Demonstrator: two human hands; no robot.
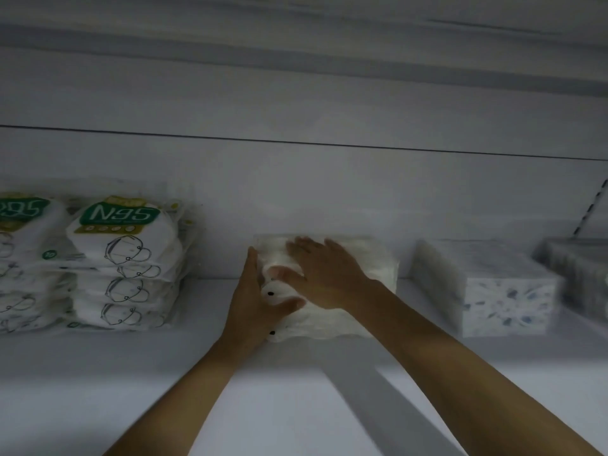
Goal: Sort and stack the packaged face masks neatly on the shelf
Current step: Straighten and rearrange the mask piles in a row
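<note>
A stack of clear-wrapped white face masks (368, 268) stands in the middle of the white shelf (296, 390). My left hand (253, 301) presses flat against the stack's left side, thumb hooked on the front. My right hand (325, 274) lies palm down on top of the stack, fingers spread. Two stacks of N95 mask packs with green labels stand to the left: one (126, 268) fully in view, one (23, 258) cut by the left edge.
To the right of the white stack stands a pile of speckled blue-and-white packs (500, 291). A grey pile (582, 278) is at the far right edge. The shelf's back wall (296, 192) is close behind all the stacks. A slotted upright (592, 209) is at the right.
</note>
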